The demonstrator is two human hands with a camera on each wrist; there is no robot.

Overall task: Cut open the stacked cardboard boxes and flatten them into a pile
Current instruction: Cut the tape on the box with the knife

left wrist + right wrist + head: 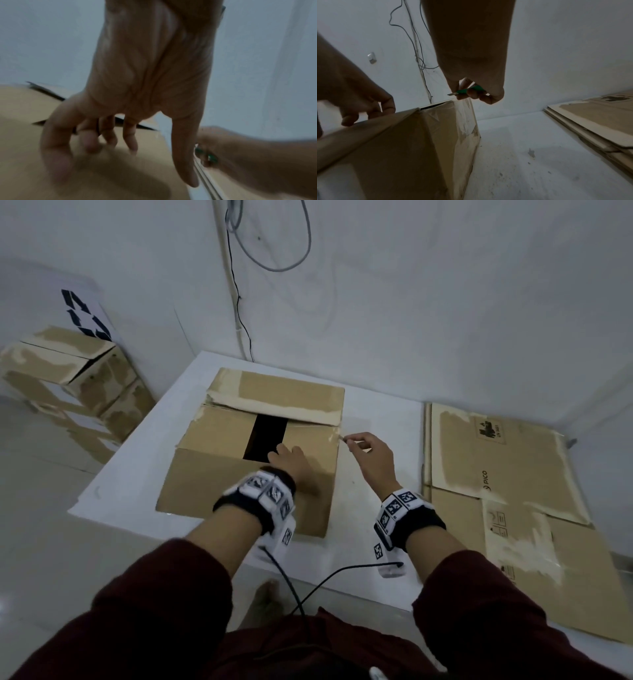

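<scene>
A brown cardboard box (239, 474) stands on the white table (373, 542), its top flaps parted by a dark gap (269, 436). My left hand (287, 460) rests spread on the near top flap (120, 169), fingers loosely bent. My right hand (368, 455) hovers at the box's right top edge and grips a green utility knife (469, 90). Its short blade (451, 94) points left at the taped corner (462, 106). The knife also shows in the left wrist view as a green handle (205, 155).
A pile of flattened cardboard (507, 491) lies on the table's right part. Several unopened boxes (72, 385) are stacked on the floor at the left by the wall. Cables (274, 241) hang on the wall behind. A wrist cable (325, 580) trails near the table's front edge.
</scene>
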